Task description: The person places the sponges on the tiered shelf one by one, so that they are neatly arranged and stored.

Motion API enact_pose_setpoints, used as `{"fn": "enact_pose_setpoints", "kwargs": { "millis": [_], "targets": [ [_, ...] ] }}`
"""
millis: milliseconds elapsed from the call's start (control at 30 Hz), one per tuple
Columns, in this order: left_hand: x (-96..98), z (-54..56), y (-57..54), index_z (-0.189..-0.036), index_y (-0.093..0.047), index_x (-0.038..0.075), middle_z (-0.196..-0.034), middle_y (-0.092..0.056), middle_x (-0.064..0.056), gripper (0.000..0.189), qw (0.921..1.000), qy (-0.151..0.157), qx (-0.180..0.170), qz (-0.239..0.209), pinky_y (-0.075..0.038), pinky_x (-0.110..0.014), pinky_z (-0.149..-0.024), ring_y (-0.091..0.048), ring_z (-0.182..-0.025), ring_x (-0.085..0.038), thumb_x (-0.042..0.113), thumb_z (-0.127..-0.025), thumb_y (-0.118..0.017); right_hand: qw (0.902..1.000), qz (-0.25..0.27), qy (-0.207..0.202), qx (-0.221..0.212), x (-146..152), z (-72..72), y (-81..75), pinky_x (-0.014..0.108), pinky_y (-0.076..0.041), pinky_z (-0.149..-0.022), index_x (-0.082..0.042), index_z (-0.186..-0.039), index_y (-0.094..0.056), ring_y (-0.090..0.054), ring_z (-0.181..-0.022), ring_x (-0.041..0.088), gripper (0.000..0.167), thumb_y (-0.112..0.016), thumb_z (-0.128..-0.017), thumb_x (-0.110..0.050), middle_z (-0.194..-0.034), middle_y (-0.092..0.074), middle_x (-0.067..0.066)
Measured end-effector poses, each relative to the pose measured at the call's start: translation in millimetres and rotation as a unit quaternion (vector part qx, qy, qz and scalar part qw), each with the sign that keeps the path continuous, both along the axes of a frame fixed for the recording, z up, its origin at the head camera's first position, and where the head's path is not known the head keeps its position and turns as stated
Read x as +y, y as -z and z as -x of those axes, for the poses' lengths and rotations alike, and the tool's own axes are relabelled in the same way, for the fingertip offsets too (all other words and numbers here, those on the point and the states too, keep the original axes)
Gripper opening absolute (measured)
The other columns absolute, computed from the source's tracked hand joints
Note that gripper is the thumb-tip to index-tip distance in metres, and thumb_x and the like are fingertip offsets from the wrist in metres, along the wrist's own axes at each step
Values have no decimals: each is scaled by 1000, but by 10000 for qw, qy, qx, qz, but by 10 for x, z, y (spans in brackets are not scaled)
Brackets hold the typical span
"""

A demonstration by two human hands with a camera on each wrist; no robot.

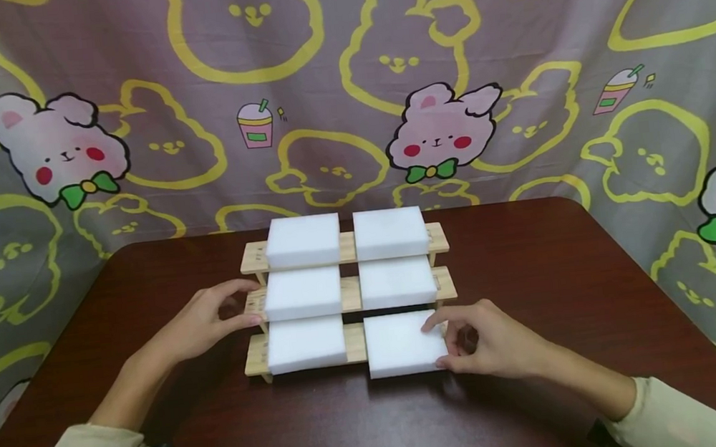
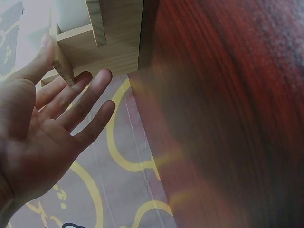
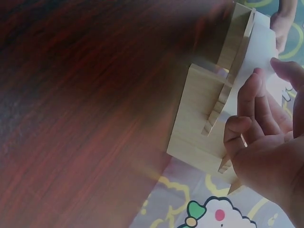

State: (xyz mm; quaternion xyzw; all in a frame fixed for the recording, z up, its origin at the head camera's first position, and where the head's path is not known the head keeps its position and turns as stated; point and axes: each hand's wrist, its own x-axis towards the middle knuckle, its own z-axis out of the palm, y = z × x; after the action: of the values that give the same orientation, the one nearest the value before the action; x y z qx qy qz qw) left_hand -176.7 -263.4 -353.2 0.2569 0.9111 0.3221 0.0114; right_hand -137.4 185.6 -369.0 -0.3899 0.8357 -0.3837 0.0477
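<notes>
A three-tier wooden rack (image 1: 350,292) stands on the table with white foam blocks on its steps, in two columns. At the rack's left end, my left hand (image 1: 211,317) pinches the middle step between thumb and fingers, and the left wrist view shows this hand (image 2: 52,114) around the board's edge. My right hand (image 1: 495,340) holds the right edge of the lower right foam block (image 1: 402,341), which juts out past the step's front. In the right wrist view the right hand (image 3: 270,123) is beside that block, its fingers partly hiding it.
The dark red-brown table (image 1: 314,436) extends around the rack. Behind it hangs a grey curtain (image 1: 331,75) printed with yellow outlines and rabbit faces. Other foam blocks, such as the upper left one (image 1: 303,239), rest on the steps.
</notes>
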Motion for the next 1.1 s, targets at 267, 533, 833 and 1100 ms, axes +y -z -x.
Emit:
{"fn": "enact_pose_setpoints", "kwargs": {
  "millis": [267, 533, 833, 1100],
  "targets": [
    [-1, -4, 4, -131, -63, -3, -127, -68, -19, 47, 10000, -8, -14, 18, -56, -49, -83, -70, -97, -25, 21, -94, -79, 9994, -32, 143, 317, -18, -2, 16, 22, -47, -54, -12, -113, -69, -50, -60, -3, 34, -85, -83, -6, -68, -60, -22],
    [6, -12, -6, -131, -63, -3, -127, -68, -20, 47, 10000, -29, -29, 47, -56, -48, -83, -69, -98, -26, 21, -94, -79, 9992, 157, 191, 328, -15, 18, 51, 23, -49, -55, -11, -111, -68, -52, -60, -4, 33, -84, -83, -4, -67, -61, -21],
    [11, -6, -10, -131, -63, -3, -127, -68, -20, 48, 10000, -50, -48, 63, -56, -48, -83, -70, -98, -26, 22, -94, -79, 9984, 245, 319, 405, -24, 44, 77, 25, -50, -56, -9, -110, -68, -53, -61, -4, 33, -83, -82, -2, -67, -61, -20],
    [7, -1, -5, -131, -63, -3, -127, -68, -19, 47, 10000, -53, -55, 57, -56, -49, -83, -69, -98, -26, 22, -94, -79, 9982, 136, 480, 340, -49, 49, 63, 24, -49, -58, -9, -110, -69, -53, -61, -3, 32, -83, -82, -3, -67, -60, -21]
  ]
}}
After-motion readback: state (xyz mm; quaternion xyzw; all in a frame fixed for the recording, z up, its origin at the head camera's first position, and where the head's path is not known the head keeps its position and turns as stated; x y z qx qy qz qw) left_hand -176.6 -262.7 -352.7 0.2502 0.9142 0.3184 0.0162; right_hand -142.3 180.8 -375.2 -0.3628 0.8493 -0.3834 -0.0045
